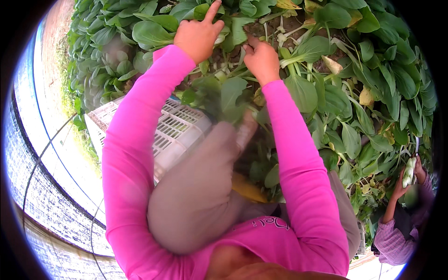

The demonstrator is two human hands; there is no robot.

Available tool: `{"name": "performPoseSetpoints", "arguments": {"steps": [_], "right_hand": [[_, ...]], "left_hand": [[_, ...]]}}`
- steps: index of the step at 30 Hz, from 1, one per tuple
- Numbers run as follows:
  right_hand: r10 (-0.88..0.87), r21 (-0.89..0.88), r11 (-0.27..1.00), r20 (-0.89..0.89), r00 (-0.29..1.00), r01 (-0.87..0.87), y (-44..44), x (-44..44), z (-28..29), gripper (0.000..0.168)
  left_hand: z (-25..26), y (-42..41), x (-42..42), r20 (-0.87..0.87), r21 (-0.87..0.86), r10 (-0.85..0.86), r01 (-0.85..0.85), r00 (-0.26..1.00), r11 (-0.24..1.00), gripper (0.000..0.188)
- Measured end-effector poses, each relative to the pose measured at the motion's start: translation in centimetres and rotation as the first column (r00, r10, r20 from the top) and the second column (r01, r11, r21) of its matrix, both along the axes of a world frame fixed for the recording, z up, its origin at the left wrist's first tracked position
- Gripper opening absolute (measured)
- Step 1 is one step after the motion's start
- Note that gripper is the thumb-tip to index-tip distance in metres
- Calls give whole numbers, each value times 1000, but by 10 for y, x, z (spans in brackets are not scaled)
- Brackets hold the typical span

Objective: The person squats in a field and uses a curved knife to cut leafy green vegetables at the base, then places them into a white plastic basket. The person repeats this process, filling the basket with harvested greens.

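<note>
My left hand (200, 39) reaches into a bed of leafy greens that look like pak choi (153, 34), its index finger stretched forward over the leaves. A pale stalk shows under its thumb side; whether the fingers grip it is hidden. To the right, my right hand (261, 60) is low over the soil, fingers bent and pointing down beside a torn green leaf (239, 30). Its palm faces away, so I cannot see if anything is in it. Cut pale stem stubs (281, 37) stand in the soil just beyond it.
A white slatted plastic crate (176, 127) stands left of my bent knee (189, 206). Loose greens (227, 94) lie near my foot. At the far right, another person's hands (402, 183) hold a pale-stemmed bunch (408, 171). Shade netting (45, 168) and a thin cable run along the left.
</note>
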State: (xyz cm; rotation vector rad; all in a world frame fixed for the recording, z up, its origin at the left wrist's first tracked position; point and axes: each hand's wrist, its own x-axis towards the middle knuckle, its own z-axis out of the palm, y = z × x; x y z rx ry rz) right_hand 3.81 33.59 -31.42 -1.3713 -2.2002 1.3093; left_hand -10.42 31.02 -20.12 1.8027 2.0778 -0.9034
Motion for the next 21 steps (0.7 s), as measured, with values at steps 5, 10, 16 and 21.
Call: {"name": "performPoseSetpoints", "arguments": {"steps": [5,10,16,21], "right_hand": [[-193,-138,975,-151,969,172,-5,-7,-23,28],[-270,-308,930,-198,942,202,4,-24,-48,34],[-467,-808,576,-205,860,120,13,-28,-45,39],[-446,-867,496,-202,872,52,28,-29,-61,37]], "left_hand": [[-39,-24,-24,-149,163,-141,165,979,973,32],[-49,-29,-30,-174,191,-108,141,979,971,26],[-56,-41,-40,-120,175,-98,118,988,977,26],[-64,-51,-44,-58,219,-39,51,998,974,41]]}}
